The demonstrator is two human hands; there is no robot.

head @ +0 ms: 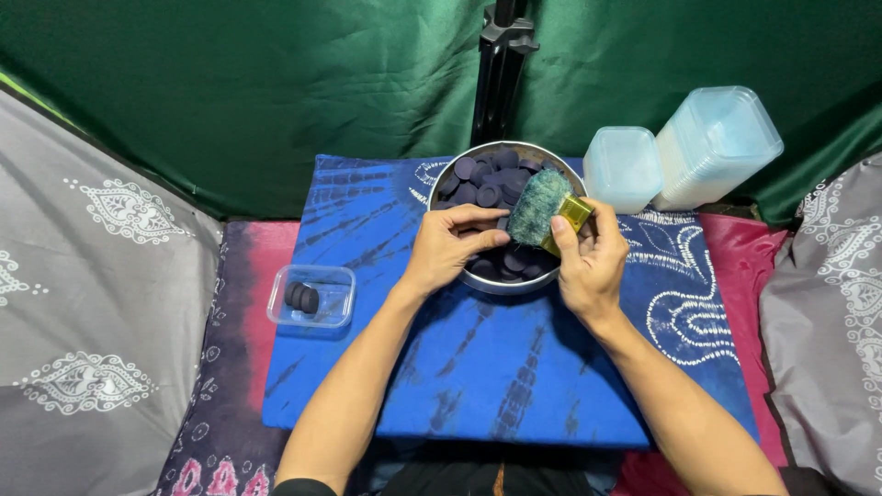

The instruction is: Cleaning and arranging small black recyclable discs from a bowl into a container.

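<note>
Both forearms reach over blue tie-dye cloth (478,367) on the counter. Left hand (450,248) fingers pinch a dark round disc at the near rim of the round metal bowl (441,174) of dark discs. Right hand (588,262) fingers closed around a gold-ferruled brush with teal bristles (540,204), bristles above the disc. Clear plastic tub (312,296) with discs sits left; stacked clear containers (712,142) behind right.

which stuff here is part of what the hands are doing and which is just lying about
In use: left hand, right hand, brush, metal bowl of dark discs.

Lying about: small clear tub, stacked plastic containers, black stand.
</note>
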